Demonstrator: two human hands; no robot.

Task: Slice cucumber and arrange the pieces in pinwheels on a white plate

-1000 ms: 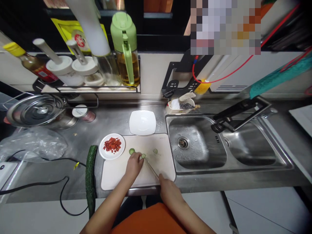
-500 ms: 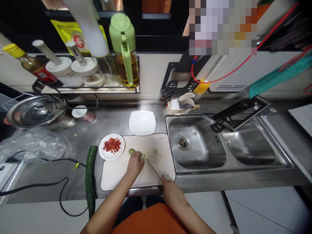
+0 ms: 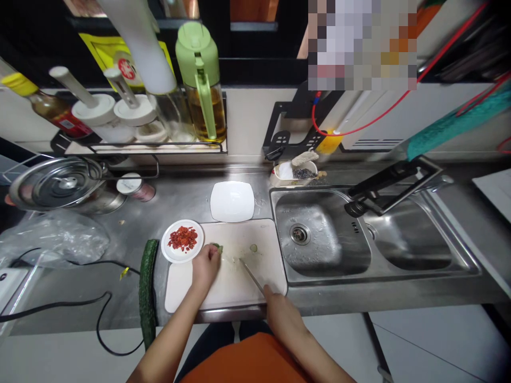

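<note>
My left hand (image 3: 206, 266) is at the left part of the white cutting board (image 3: 231, 290), its fingers closed on green cucumber pieces (image 3: 217, 248); how many is hidden. My right hand (image 3: 282, 313) grips a knife (image 3: 251, 275) whose tip points away to the left, resting low over the board. One round cucumber slice (image 3: 253, 248) lies alone on the board's right half, with small wet bits around it. Overlapping the board's left corner is a white plate (image 3: 166, 252) of chopped red pieces (image 3: 182, 238). A whole cucumber (image 3: 147, 287) lies left of the board, over the counter edge.
Behind the board stands a white square dish (image 3: 232, 201). A double sink (image 3: 323, 234) is to the right. Leftward are a lidded pot (image 3: 67, 181), a plastic bag (image 3: 59, 236) and a black cable (image 3: 104, 306). A rack holds an oil bottle (image 3: 199, 85) and seasoning jars.
My left hand has moved left, toward the plate, and the cucumber pieces that lay by its fingers are now gathered in them. The right hand and knife have stayed nearly still.
</note>
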